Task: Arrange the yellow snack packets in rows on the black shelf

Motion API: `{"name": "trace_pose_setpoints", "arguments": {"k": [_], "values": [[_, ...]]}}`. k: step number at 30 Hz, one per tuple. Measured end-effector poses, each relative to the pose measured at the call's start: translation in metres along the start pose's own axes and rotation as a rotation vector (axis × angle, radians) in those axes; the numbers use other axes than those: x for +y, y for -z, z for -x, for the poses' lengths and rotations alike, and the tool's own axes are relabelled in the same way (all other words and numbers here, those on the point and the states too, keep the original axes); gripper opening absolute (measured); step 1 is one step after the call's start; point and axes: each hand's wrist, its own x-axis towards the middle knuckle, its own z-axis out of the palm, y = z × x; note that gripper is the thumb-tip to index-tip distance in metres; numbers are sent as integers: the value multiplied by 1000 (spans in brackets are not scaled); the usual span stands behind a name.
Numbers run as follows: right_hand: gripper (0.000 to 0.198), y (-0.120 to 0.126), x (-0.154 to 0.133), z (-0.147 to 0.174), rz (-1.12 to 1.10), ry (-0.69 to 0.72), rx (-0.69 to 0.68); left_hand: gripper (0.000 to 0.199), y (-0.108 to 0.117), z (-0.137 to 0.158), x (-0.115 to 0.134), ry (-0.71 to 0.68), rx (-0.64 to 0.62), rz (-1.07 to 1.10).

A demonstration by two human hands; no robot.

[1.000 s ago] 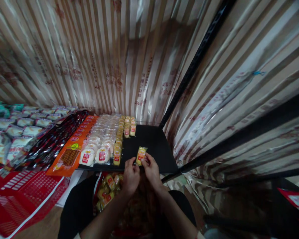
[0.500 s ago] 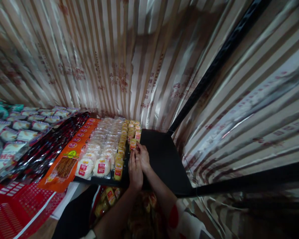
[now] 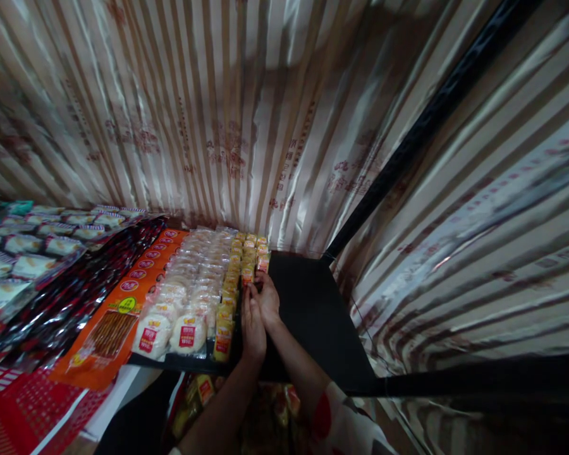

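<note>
Both of my hands meet over the black shelf at the front of a short row of small yellow snack packets. My left hand [image 3: 253, 330] has its fingers held together, tips at the lower edge of one yellow snack packet [image 3: 247, 275]. Beside it, my right hand [image 3: 268, 299] curls its fingers against the right side of that packet. The packet stands upright with its red and yellow label towards me. To its left runs a longer row of yellow packets [image 3: 223, 335]. Where the fingertips overlap, their exact contact is hard to see.
Clear-wrapped white rice crackers [image 3: 188, 335] fill rows further left, beside orange stick-snack bags [image 3: 111, 335] and dark red packs [image 3: 71, 291]. A red basket [image 3: 23, 411] is at lower left. Black shelf surface [image 3: 313, 316] lies right of my hands, below a slanting black post [image 3: 408, 151].
The yellow packet has moved slightly left and back, in line with the short row, and both hands have moved with it. The view has shifted a little.
</note>
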Motion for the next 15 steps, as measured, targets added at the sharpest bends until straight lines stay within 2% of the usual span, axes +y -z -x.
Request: {"name": "trace_pose_setpoints", "arguments": {"k": [5,9,12,15], "values": [[27,10,-1,-3,59,35,87,47,-4,2,-9,-55,49,-54],[30,24,-12,-34,159,93,130,47,-11,6,-13,-109,99,-124],[26,30,-25,-69,317,172,50,47,-15,7,-13,-145,110,-182],[21,31,-37,-98,480,251,-93,46,-16,8,-11,-167,132,-217]]}}
